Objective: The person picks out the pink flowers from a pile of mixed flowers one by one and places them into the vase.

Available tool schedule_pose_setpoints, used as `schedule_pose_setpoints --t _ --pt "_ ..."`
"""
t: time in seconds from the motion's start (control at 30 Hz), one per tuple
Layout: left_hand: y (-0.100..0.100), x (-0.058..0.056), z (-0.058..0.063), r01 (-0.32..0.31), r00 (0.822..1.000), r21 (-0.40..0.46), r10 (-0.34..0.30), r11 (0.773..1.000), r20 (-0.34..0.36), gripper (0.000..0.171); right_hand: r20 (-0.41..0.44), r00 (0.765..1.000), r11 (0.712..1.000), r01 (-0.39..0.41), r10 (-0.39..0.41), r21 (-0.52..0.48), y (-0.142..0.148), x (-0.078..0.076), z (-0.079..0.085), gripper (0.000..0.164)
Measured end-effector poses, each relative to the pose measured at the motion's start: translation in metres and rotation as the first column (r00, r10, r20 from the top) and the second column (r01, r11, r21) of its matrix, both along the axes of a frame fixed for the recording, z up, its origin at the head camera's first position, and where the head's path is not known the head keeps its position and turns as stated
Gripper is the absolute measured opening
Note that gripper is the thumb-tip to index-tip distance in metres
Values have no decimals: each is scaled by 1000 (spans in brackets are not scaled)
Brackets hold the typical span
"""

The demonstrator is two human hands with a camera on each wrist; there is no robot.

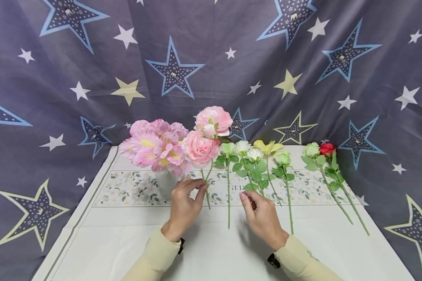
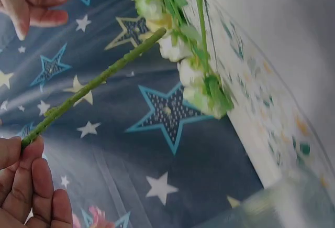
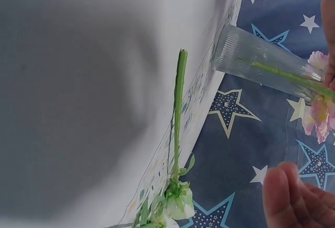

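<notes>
My left hand (image 1: 185,206) pinches the green stem of an artificial pink peony spray (image 1: 199,149) between thumb and fingertips. Two large blooms and a bud top the spray, raised just right of the vase. In the left wrist view the stem (image 2: 94,84) points away from the fingers, its cut end free. A ribbed clear glass vase (image 3: 261,60) holds pink-purple flowers with yellow centres (image 1: 154,146). My right hand (image 1: 261,218) hovers over the table with fingers loosely bent, holding nothing. Beside it lies a pale green rose (image 1: 228,175).
White roses (image 1: 254,154), a yellow flower (image 1: 268,147) and another pale green rose (image 1: 283,158) lie in a row. Farther right rest a green-white rose (image 1: 312,150) and a red rose (image 1: 327,149). A floral-printed band crosses the white table (image 1: 211,242); a star-patterned curtain (image 1: 214,23) hangs behind.
</notes>
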State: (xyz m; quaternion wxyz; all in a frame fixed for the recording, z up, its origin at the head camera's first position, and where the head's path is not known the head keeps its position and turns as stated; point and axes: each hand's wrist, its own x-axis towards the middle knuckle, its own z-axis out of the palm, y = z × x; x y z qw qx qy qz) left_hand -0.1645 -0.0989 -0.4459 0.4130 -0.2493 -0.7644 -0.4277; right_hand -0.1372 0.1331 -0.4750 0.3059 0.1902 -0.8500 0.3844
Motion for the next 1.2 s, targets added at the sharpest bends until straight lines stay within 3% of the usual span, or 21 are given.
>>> schedule_pose_setpoints --t 0.33,0.8,1.2 --pt "-19 -5 14 -89 991 10 90 996 -102 16 -11 1000 1000 11 -11 -14 6 -3 -2 14" --pt "-46 -8 44 -171 961 32 174 985 -215 6 -14 999 999 28 -29 -16 9 -3 -4 12" --pt "-66 -8 70 -255 936 63 263 965 -233 5 -18 999 999 37 -38 -10 10 -3 -4 14"
